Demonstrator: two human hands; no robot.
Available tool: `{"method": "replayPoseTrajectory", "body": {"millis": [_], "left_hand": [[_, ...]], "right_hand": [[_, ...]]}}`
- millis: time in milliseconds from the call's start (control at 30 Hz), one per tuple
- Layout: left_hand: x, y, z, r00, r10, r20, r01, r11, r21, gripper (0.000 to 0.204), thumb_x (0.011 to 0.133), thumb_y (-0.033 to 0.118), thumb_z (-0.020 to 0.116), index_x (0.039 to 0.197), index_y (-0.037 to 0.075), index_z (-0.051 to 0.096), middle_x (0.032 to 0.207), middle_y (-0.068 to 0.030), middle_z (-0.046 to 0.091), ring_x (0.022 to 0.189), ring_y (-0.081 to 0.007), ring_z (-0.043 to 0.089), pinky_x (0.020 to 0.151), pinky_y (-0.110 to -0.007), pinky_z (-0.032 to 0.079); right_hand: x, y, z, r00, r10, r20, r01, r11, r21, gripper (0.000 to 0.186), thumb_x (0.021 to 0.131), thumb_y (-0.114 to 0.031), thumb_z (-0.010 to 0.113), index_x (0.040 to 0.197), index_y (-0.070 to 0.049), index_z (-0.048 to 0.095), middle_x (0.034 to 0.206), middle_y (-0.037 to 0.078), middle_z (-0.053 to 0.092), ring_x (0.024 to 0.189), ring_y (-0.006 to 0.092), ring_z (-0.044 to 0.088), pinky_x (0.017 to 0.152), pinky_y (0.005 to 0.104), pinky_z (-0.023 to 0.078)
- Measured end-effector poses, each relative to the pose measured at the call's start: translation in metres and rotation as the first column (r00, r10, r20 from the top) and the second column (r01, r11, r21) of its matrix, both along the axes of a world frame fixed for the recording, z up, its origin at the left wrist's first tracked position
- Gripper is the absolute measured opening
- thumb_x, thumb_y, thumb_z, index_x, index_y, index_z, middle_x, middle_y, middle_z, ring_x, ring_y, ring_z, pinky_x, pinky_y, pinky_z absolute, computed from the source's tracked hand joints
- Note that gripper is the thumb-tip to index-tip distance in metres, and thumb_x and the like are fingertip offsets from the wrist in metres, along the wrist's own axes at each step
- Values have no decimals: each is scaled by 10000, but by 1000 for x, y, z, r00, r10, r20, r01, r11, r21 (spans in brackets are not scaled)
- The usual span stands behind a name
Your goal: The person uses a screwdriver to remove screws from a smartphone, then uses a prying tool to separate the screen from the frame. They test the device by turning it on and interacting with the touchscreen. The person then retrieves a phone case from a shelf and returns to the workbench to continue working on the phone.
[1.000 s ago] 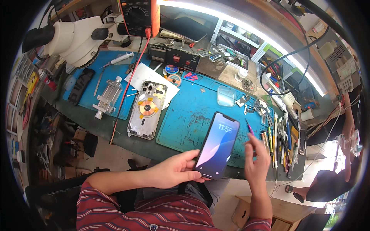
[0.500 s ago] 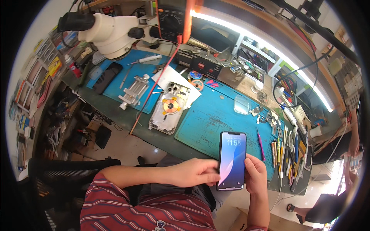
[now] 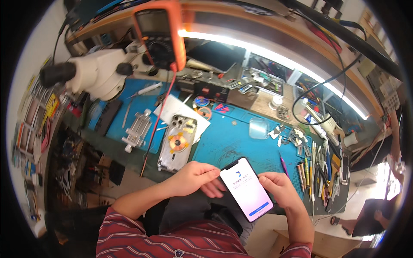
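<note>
A smartphone (image 3: 246, 189) with a lit, pale screen tilts to the left above the bench's near edge. The screen carries a small dark blue shape, lines of text and a blue button. My right hand (image 3: 279, 189) grips the phone's right edge, thumb at the front and the other fingers largely hidden behind. At the phone's upper left corner is my left hand (image 3: 202, 177), its fingers apart, the thumb side at or against the corner. An opened phone body (image 3: 177, 144) with a round copper coil lies on white paper (image 3: 176, 107) to the left.
A blue work mat (image 3: 219, 137) covers much of the bench. Screwdrivers and tweezers (image 3: 322, 167) crowd its right side, near a purple pen-like tool (image 3: 284, 164). A metal clamp (image 3: 140, 129), microscope (image 3: 94, 73) and orange multimeter (image 3: 159, 36) stand leftward. Another person (image 3: 374, 215) is at far right.
The phone's screen has switched from a blue lock screen to a pale page. The phone now tilts left, and my left hand has shifted up toward its upper corner. The whole view has shifted.
</note>
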State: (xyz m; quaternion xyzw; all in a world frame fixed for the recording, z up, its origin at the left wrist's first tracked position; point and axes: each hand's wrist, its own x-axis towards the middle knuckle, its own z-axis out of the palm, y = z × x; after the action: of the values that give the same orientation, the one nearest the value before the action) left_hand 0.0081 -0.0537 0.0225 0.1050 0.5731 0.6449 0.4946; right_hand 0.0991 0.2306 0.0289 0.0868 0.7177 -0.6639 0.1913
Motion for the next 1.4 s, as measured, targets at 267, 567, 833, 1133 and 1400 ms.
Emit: {"method": "replayPoseTrajectory", "body": {"millis": [267,567,833,1133,1400], "left_hand": [[2,-13,0,223,166,-961,-297,950,96,299,1055,182,467,1155,11,691,723,-30,719,589,-151,678,535,-277,515],[27,-25,-41,-97,176,-980,-149,971,189,423,1062,317,403,1032,35,716,646,-11,658,525,-181,624,499,-298,472],[34,-25,-61,-173,250,-953,-240,927,287,566,819,-66,503,1367,-7,372,916,-177,681,682,-267,658,606,-364,561],[36,-21,-70,-230,254,-939,-226,925,306,497,881,-47,531,1351,-13,371,1025,-202,648,788,-266,652,677,-334,578],[41,-26,-78,-255,233,-938,-250,922,297,471,906,-120,481,1354,-9,390,1131,-190,593,733,-194,594,666,-299,547]], "right_hand": [[-45,8,-5,960,106,-258,22,893,450,174,967,-176,642,972,-26,731,784,120,671,685,248,617,642,339,488],[-41,26,-16,587,242,-772,475,670,571,305,874,-181,759,645,-76,586,587,55,519,505,245,518,461,369,394],[-31,12,-15,445,378,-812,436,701,565,211,846,-180,772,691,-120,641,580,7,526,497,183,544,460,328,413],[-28,14,-21,352,416,-839,449,711,541,107,836,-162,767,763,-116,703,596,-8,536,485,163,540,442,325,400],[-24,9,-21,290,440,-850,475,705,527,250,845,-194,763,666,-138,597,574,-12,440,480,151,511,442,317,391]]}}
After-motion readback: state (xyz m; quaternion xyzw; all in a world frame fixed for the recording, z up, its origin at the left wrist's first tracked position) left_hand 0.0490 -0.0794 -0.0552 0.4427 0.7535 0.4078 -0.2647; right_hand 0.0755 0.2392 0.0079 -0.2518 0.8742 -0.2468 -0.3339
